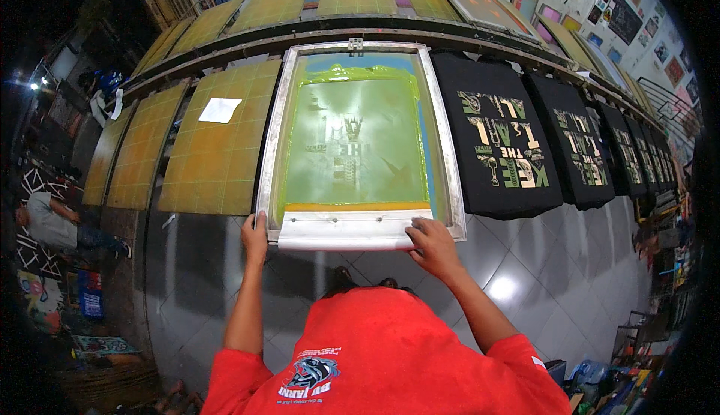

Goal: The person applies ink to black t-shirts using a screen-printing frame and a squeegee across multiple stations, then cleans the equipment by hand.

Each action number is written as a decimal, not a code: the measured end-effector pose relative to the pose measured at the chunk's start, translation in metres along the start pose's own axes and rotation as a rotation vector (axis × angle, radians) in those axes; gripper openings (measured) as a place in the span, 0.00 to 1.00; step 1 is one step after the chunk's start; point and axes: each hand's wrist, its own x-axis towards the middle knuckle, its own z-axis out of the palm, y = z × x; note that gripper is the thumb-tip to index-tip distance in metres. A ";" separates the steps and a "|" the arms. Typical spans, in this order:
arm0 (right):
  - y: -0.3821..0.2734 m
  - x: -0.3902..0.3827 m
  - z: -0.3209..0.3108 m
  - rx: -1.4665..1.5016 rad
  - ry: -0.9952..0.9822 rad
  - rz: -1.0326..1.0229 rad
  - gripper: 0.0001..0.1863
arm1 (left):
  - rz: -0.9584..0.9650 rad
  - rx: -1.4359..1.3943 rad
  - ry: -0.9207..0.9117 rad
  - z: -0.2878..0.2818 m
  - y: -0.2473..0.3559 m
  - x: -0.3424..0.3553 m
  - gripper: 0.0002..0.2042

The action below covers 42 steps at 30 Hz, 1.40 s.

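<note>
Nearest: a red shirt (390,347), worn on the near side of the screen frame (444,137). A white squeegee (337,229) is laid across the frame's near end; its right end is gripped by the right hand (433,248), fingers bent over it. The left hand (255,241) is placed at the frame's near-left corner; whether the rail is pinched cannot be told. Yellowish boards (217,152) are ranged left of the frame, printed black shirts (469,182) right, both set close. Open tiled floor (555,265) is seen right of the frame, nearer than the shirts.
</note>
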 end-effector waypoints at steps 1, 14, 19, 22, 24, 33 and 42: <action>0.003 -0.001 0.002 0.009 -0.023 -0.004 0.27 | -0.014 -0.028 -0.007 0.000 -0.002 0.001 0.24; -0.006 0.040 -0.043 0.016 -0.144 0.108 0.22 | -0.045 -0.067 0.027 -0.004 0.022 -0.007 0.21; -0.002 0.054 -0.046 0.070 -0.129 0.129 0.22 | -0.054 -0.063 0.017 0.004 -0.005 -0.004 0.22; 0.001 0.067 -0.053 0.102 -0.199 0.178 0.21 | -0.144 -0.068 -0.115 -0.003 0.007 -0.001 0.22; 0.000 0.080 -0.063 0.141 -0.262 0.186 0.21 | -0.089 -0.052 -0.116 -0.014 0.011 -0.006 0.21; 0.022 0.116 -0.057 -0.051 -0.194 0.108 0.18 | 0.657 0.341 -0.713 -0.030 0.172 0.058 0.18; 0.083 0.207 -0.083 -0.168 -0.306 0.190 0.19 | 0.862 0.338 -0.698 0.009 0.211 0.164 0.15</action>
